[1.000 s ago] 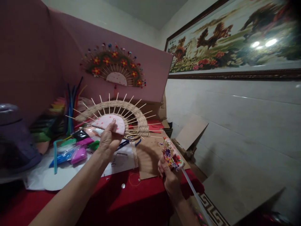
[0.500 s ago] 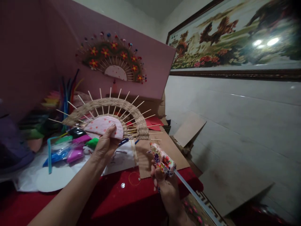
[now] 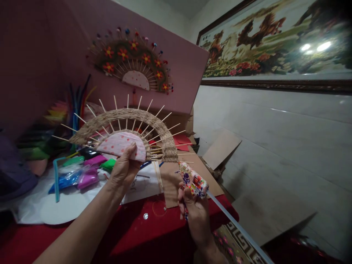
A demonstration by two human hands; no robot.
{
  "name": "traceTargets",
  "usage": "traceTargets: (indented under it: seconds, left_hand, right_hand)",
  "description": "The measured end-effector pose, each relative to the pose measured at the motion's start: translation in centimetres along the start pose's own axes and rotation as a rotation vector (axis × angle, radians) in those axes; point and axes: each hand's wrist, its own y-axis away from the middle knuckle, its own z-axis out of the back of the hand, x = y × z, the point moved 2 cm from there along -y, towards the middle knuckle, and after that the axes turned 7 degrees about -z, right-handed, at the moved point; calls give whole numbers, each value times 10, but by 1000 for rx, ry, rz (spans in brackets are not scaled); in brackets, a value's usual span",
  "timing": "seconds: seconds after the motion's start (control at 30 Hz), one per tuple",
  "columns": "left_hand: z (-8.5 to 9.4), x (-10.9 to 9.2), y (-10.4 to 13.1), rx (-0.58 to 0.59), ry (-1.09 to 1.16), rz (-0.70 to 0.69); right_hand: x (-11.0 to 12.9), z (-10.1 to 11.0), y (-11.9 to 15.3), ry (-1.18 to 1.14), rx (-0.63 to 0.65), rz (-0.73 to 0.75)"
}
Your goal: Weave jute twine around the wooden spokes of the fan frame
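My left hand [image 3: 125, 167] grips a half-round woven fan [image 3: 129, 114] by its pink dotted centre, the thumb on the front and the other fingers mostly hidden behind. Thin wooden sticks radiate from the centre through a band of twisted brown cord and poke out past its edge. In my right hand [image 3: 194, 209] is a flower-patterned hot glue gun [image 3: 194, 180], fingers wrapped round its handle. A long translucent glue stick [image 3: 236, 223] trails from its back end. The gun's nozzle points up near the fan's lower right corner; whether it touches the cord I cannot tell.
A finished-looking fan with orange flowers [image 3: 134, 55] hangs on a pink board [image 3: 181, 66] behind. Packets of coloured clay [image 3: 88, 178], a white disc [image 3: 62, 209] and cardboard [image 3: 172, 194] lie on the red-covered table [image 3: 123, 234]. A tiled wall [image 3: 275, 139] bounds the right.
The fan has risen slightly and its right end has shifted a little right. The glue gun has moved slightly up and right, its nozzle now close to the fan's lower right corner.
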Motion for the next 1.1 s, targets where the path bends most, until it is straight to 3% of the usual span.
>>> traceTargets:
  seconds: [1.1]
  left_hand:
    - [-4, -1, 5, -28, 25, 14]
  right_hand:
    - [-1, 2, -5, 25, -9, -16]
